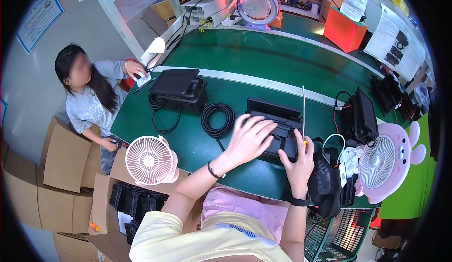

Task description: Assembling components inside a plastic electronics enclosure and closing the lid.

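Note:
A black box-shaped device (277, 129) with a raised flat panel lies on the green table in front of me. My left hand (249, 138) rests on its top, fingers spread, with nothing visibly in it. At the device's right side is my right hand (300, 164), its thumb and forefinger apart near the edge. A long thin pale rod (303, 111) rises from beside its fingers, with a yellow part (305, 143) tucked among them, like a screwdriver. The palm and lower fingers are partly hidden. A coiled black cable (218, 120) lies left of the device.
Similar black devices stand at left (178, 90) and right (360, 116). A pink fan (149, 160) stands front left, a rabbit-eared fan (383, 160) at right beside a black mesh bag (325, 179). Another person (96, 87) works at the table's left end. Cardboard boxes (66, 151) flank the left.

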The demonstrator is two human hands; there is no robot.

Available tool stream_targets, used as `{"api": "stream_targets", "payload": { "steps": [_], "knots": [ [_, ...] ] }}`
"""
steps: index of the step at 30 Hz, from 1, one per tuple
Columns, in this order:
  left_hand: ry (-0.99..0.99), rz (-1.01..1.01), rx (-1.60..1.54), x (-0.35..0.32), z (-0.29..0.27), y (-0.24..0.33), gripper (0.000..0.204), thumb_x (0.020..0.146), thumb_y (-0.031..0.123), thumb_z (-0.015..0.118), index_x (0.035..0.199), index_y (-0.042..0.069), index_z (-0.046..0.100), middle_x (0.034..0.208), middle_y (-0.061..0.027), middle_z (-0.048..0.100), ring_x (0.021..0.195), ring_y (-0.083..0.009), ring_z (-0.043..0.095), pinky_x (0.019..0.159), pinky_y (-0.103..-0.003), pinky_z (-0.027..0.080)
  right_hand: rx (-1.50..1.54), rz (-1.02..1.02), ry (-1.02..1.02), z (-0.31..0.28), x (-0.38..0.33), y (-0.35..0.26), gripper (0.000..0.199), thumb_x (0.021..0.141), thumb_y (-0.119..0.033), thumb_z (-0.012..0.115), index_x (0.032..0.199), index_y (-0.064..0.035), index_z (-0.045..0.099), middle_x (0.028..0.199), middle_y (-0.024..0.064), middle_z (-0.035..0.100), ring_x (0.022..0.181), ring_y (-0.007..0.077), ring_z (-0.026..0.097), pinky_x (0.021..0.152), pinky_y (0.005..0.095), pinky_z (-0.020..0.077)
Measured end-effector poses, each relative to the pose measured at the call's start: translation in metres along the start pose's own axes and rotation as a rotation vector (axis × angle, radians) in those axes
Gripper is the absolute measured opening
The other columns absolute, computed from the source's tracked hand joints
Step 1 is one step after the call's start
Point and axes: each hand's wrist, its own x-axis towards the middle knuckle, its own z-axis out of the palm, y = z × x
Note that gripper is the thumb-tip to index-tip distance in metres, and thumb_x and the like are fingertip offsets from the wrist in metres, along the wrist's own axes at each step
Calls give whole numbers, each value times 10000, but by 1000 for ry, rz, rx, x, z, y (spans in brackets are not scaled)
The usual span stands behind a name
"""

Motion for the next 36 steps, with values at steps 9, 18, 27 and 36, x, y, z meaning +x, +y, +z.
{"api": "stream_targets", "payload": {
  "steps": [9,18,27,36],
  "knots": [
    [-227,161,-199,23,20,11,514,935,226,600,1419,102,480,1424,-78,532,1295,-276,506,1106,-469,337,289,20,91,14,-8,15,920,696,-243,881,1462,-92,393,1300,184,521,1138,355,586,926,405,514],
    [-244,178,-187,21,24,15,612,879,413,665,1400,125,520,1384,-67,568,1289,-308,507,1089,-531,340,588,270,224,16,-11,8,1300,541,-233,973,1564,-62,188,1298,60,601,761,66,442,645,183,437],
    [-152,219,-12,3,31,26,625,883,281,664,1443,85,468,1459,-112,485,1291,-346,501,1084,-507,397,591,182,62,13,-7,15,1144,565,-203,959,1501,-31,323,1366,164,588,1219,252,596,1013,343,472],
    [-224,307,237,-8,36,29,653,866,183,582,1470,12,403,1519,-157,388,1354,-350,430,1117,-491,366,591,161,119,20,-10,18,1060,619,-153,932,1496,-41,348,1351,154,601,1174,234,609,1012,331,464]
  ]
}}
